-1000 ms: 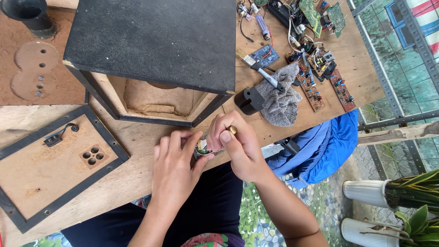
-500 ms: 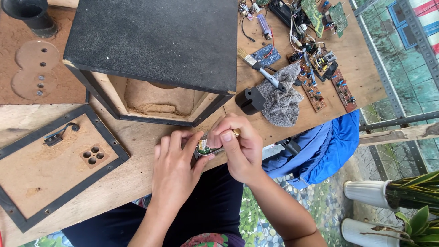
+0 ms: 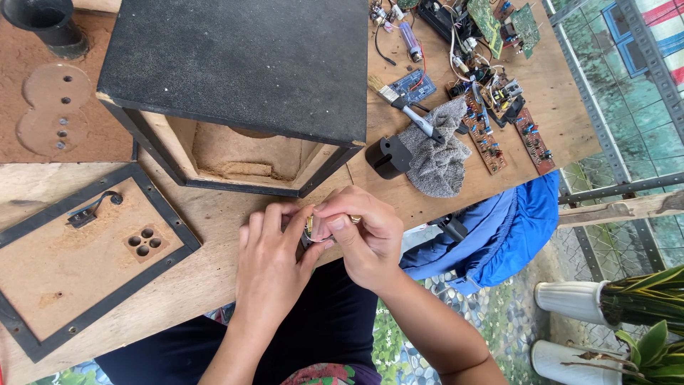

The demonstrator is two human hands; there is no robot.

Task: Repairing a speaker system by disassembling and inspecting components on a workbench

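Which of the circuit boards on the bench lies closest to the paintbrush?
The small blue circuit board, right beside the paintbrush bristles. The long reddish-brown boards lie further right, past the grey cloth; the green ones sit at the far corner.

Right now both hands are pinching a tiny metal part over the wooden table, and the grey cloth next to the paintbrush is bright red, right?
Not quite. The cloth is grey, not red, as the head view shows. The rest holds: the left hand and the right hand pinch a tiny metal part together over the wooden table, and the cloth lies beside the paintbrush.
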